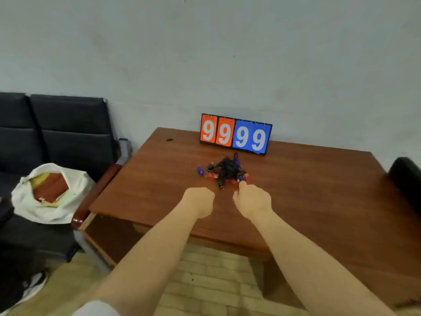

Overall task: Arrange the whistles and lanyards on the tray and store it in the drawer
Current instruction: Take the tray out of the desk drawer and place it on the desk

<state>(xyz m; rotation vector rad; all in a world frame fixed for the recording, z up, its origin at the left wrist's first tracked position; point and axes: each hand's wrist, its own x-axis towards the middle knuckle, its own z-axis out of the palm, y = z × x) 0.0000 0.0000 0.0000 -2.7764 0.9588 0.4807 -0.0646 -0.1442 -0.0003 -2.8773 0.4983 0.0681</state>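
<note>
- Presently the whistles and lanyards (227, 172) lie in one tangled heap on the wooden surface (307, 190), just on the near side of the flip scoreboard (235, 134) that stands at the far edge.
- The heap runs wider left to right than near to far. Black cords are knotted over its middle and red whistles show along its near edge.
- One blue whistle (200, 171) lies alone, just left of the heap and apart from it.
- Right hand (251, 201): directly near of the heap's right end. Its fingers are mostly curled, with one digit stretched forward to meet a red whistle (245, 178). I cannot tell whether this is a pinch or only a touch.
- Left hand (199, 200): curled into a loose fist, back uppermost, with nothing seen in it. It sits near of the heap's left end, short of contact, and the stray blue whistle lies just far of it.
- Judgement: the right hand is the nearer to the heap and already in contact with it. The left is better placed for the stray blue whistle.
- No tray is in view, and no drawer can be made out, so the arranging has not begun.
- A white bag (27, 201) rests on the dark seating to the left, well apart from the work.
</note>
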